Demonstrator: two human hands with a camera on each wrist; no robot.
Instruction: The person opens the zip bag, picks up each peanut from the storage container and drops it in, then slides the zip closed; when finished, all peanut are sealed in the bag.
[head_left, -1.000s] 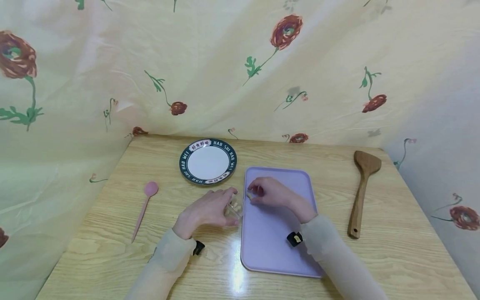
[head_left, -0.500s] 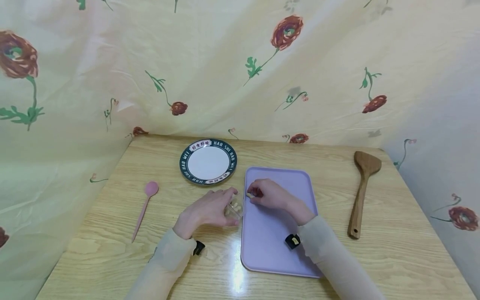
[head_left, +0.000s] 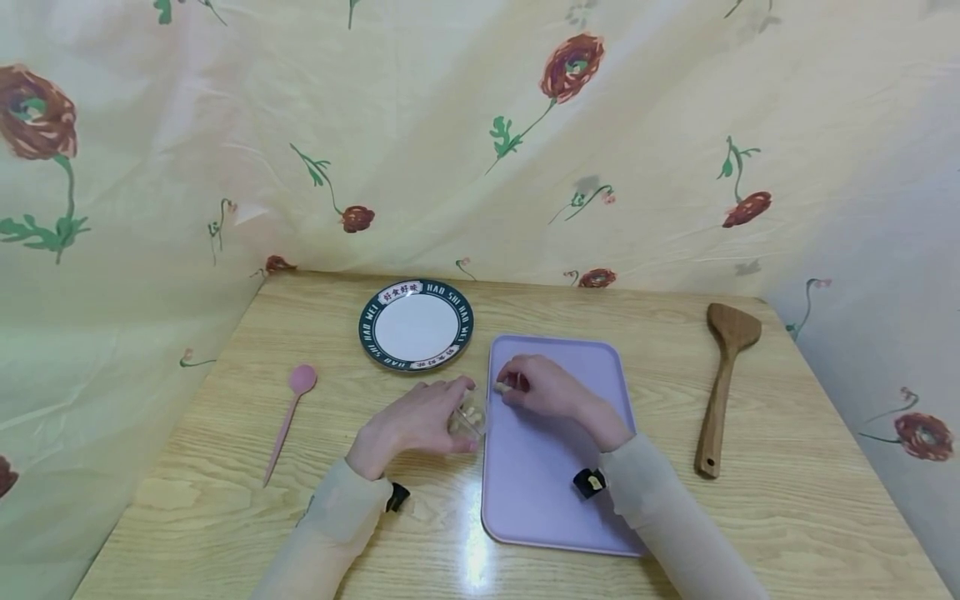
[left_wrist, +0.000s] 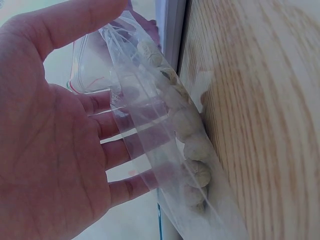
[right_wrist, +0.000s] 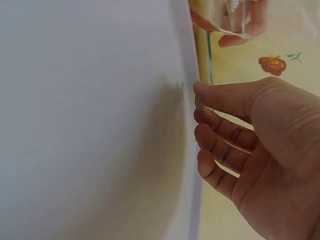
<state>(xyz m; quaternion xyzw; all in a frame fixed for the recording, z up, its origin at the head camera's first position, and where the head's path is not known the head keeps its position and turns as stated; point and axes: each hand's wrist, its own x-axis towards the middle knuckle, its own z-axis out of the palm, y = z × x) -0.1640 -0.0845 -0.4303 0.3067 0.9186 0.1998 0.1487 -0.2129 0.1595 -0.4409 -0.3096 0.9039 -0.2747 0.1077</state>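
Observation:
A clear plastic bag (left_wrist: 145,115) with several pale beige, nut-like pieces (left_wrist: 196,150) in it stands on the table just left of the purple tray (head_left: 551,492). My left hand (head_left: 420,421) grips this bag, the thumb on one side and the fingers on the other. Over the tray's left edge, my right hand (head_left: 547,387) pinches one small beige piece (right_wrist: 200,103) between thumb and index finger. Its other fingers are bent. Most of that piece is hidden by the fingertips, so its exact kind is unclear.
Behind the left hand lies a white plate with a dark green rim (head_left: 367,333). A pink spoon (head_left: 302,380) rests on the wooden table (head_left: 187,517) at the left, and a wooden spatula (head_left: 723,387) at the right. A flowered cloth (head_left: 450,150) hangs behind.
The small beige piece has turned slightly between the right fingertips. Both hands stay almost where they were, and the bag keeps its place.

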